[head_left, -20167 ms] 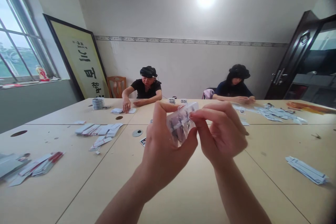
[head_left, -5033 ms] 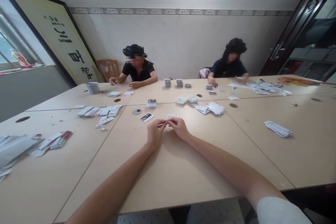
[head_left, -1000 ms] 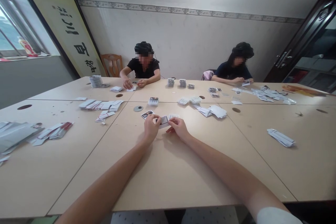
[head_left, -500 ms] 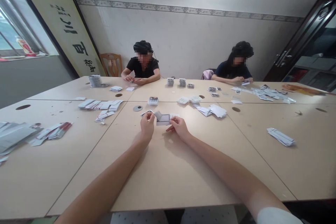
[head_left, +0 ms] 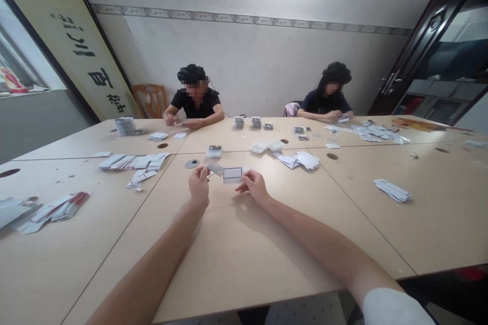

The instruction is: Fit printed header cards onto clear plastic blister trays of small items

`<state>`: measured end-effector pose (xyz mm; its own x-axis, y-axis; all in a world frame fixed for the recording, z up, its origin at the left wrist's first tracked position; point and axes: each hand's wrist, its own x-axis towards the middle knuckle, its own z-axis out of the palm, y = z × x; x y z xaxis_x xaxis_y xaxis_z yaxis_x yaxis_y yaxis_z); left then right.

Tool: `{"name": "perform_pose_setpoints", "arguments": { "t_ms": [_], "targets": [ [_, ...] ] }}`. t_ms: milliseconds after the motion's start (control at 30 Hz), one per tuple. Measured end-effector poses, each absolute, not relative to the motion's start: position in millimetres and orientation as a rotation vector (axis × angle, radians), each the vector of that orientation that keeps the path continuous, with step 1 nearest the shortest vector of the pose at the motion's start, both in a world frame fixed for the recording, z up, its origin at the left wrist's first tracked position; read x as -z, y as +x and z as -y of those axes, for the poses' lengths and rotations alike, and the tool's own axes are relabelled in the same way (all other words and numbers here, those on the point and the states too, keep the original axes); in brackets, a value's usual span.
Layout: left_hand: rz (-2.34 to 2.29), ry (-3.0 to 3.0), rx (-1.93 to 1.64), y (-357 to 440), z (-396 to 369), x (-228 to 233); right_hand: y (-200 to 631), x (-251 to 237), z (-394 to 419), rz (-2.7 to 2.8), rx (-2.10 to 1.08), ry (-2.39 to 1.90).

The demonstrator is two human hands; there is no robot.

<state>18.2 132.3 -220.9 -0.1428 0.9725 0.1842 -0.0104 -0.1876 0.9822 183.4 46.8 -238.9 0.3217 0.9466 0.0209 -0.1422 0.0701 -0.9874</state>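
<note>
My left hand (head_left: 199,188) is closed, pinching the end of a thin greyish, see-through film (head_left: 216,168). The film slants down toward a white card (head_left: 232,174) with a dark rectangular outline. Thumb and fingers of my right hand (head_left: 256,187) grip that card at its right edge, above the table. Whether film and card still touch is hard to tell. Behind my left hand, part of another small card is mostly hidden. A small stack of cards (head_left: 214,152) stands just beyond my hands.
Loose white papers (head_left: 307,160) lie right of centre, beside clear plastic sleeves (head_left: 259,148). A paper bundle (head_left: 392,191) is farther right. More paper strips (head_left: 133,162) spread at left. Across the table (head_left: 244,259), two people (head_left: 196,99) handle small items near stacked cards (head_left: 125,126).
My left hand has moved left from the card, drawing the film out to the side, so the card's dark outline now shows more fully. The view has turned slightly right.
</note>
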Motion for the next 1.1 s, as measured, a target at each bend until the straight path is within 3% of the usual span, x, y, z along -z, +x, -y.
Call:
{"name": "perform_pose_setpoints", "arguments": {
  "t_ms": [200, 400, 667, 1100],
  "targets": [
    [-1.252, 1.154, -1.526, 12.6, -137.9, 214.8, 200.7, 233.1, -52.3, 0.683, -0.721, -1.281],
    [-1.243, 1.182, -1.48, 14.1, -133.9, 211.1, 274.8, 225.7, -63.0, 0.395, -0.502, -1.347],
    [-1.219, 1.234, -1.442, 16.0, -132.8, 213.2, 346.6, 232.1, -59.8, 0.238, -0.526, -1.415],
    [-1.188, 1.562, -1.459, 17.8, -130.3, 223.7, 317.4, 215.0, -47.3, 0.325, -0.5, -1.417]
  ]
}}
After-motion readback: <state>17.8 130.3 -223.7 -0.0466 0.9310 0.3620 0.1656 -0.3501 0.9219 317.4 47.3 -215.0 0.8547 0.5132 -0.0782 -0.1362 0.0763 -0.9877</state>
